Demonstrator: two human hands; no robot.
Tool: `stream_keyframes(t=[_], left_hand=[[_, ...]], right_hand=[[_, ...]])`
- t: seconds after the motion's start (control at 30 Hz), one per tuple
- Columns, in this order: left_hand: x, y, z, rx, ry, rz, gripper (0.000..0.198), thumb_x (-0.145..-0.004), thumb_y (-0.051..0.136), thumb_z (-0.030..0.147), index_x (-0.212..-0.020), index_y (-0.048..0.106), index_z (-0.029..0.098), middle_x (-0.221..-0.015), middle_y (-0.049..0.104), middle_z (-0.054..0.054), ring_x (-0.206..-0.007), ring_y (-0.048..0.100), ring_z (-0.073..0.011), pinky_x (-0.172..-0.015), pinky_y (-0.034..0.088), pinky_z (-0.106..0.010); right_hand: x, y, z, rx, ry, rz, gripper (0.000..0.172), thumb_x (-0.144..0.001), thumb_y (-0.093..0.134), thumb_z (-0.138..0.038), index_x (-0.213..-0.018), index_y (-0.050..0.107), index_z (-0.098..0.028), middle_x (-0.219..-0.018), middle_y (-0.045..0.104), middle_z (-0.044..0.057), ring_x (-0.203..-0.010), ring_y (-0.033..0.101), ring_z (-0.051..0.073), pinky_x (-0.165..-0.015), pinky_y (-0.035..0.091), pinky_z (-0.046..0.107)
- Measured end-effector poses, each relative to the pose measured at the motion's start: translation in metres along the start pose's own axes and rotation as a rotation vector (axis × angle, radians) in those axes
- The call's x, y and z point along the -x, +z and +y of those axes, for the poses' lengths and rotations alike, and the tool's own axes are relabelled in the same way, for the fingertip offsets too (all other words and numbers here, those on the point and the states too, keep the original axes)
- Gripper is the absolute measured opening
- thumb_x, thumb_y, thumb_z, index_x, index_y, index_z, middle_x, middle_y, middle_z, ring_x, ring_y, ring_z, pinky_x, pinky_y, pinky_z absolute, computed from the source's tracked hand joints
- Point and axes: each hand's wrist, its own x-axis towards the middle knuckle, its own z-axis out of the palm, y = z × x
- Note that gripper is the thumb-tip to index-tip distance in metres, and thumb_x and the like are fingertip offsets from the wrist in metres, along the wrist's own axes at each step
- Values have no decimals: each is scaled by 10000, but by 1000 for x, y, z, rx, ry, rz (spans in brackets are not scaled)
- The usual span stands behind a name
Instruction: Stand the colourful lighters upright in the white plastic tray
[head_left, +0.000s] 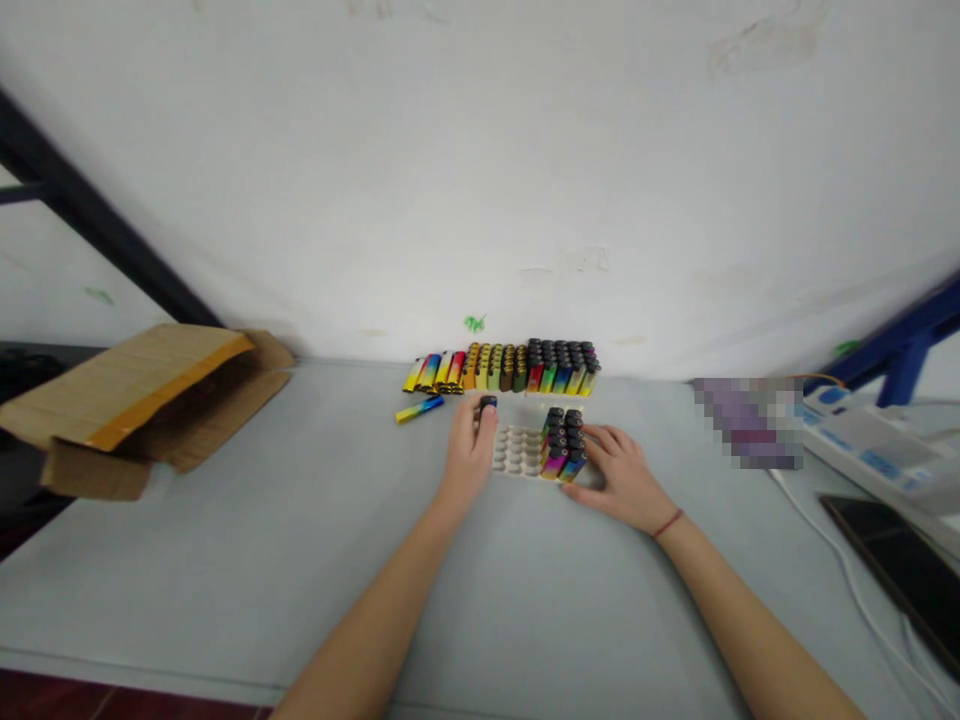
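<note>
My left hand (pixel 466 455) is closed round a lighter with a black cap (pixel 487 403), just left of a white tray with round holes (pixel 516 450). Several colourful lighters (pixel 562 445) stand in the tray's right side. My right hand (pixel 619 475) rests against the tray's right edge, fingers spread beside those lighters. A row of several lighters (pixel 525 368) lies along the wall behind the tray. One loose yellow and blue lighter (pixel 418 409) lies on the table to the left.
An open cardboard box (pixel 142 405) lies at the left of the grey table (pixel 300 560). At the right are a white power strip (pixel 870 445), a white cable (pixel 847 570) and a dark phone (pixel 900 570). A white wall stands behind.
</note>
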Motion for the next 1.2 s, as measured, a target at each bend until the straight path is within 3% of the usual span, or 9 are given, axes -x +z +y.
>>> stream_keyframes(t=[0.07, 0.13, 0.33, 0.6, 0.83, 1.2], left_hand=[[-1, -3, 2, -102, 116, -24, 202, -854, 565, 326, -1018, 622, 223, -1065, 630, -65, -1029, 564, -183, -898, 445, -288], [-2, -4, 3, -136, 138, -75, 214, -837, 592, 304, -1028, 653, 232, -1095, 648, -65, -1073, 561, -199, -956, 422, -317], [0, 3, 9, -95, -12, -167, 198, -736, 698, 285, -927, 723, 239, -1015, 713, -61, -1043, 602, -249, -1033, 381, -372], [-3, 10, 5, -151, 75, -278, 191, -791, 653, 289, -965, 731, 271, -1039, 718, -50, -1037, 611, -241, -1019, 389, -362], [-4, 13, 3, -310, 133, -273, 229, -827, 623, 292, -1047, 679, 262, -1035, 717, -57, -977, 634, -229, -1005, 384, -388], [-3, 9, 0, -329, 203, -410, 343, -951, 406, 311, -1223, 608, 256, -1220, 668, -45, -1129, 607, -199, -1041, 415, -343]], right_hand=[[0, 0, -1, -6, 3, 1, 590, -779, 619, -573, -1242, 580, -211, -1307, 560, 125, -1176, 458, 329, -980, 395, 503], [0, -1, -1, -10, 3, 0, 591, -781, 618, -572, -1245, 577, -208, -1306, 560, 126, -1176, 457, 328, -980, 395, 501], [0, 1, 0, 7, -2, 5, 593, -780, 613, -578, -1252, 578, -221, -1305, 563, 121, -1175, 458, 329, -977, 397, 506], [0, 0, -1, 1, 3, 1, 606, -782, 613, -576, -1268, 568, -216, -1314, 559, 121, -1183, 451, 331, -989, 387, 503], [0, 1, 0, -11, 1, 2, 590, -788, 605, -579, -1249, 574, -212, -1318, 554, 124, -1183, 448, 334, -981, 386, 507], [0, 0, 0, 16, -1, -6, 612, -790, 611, -568, -1259, 565, -178, -1317, 554, 136, -1185, 444, 333, -982, 384, 498]])
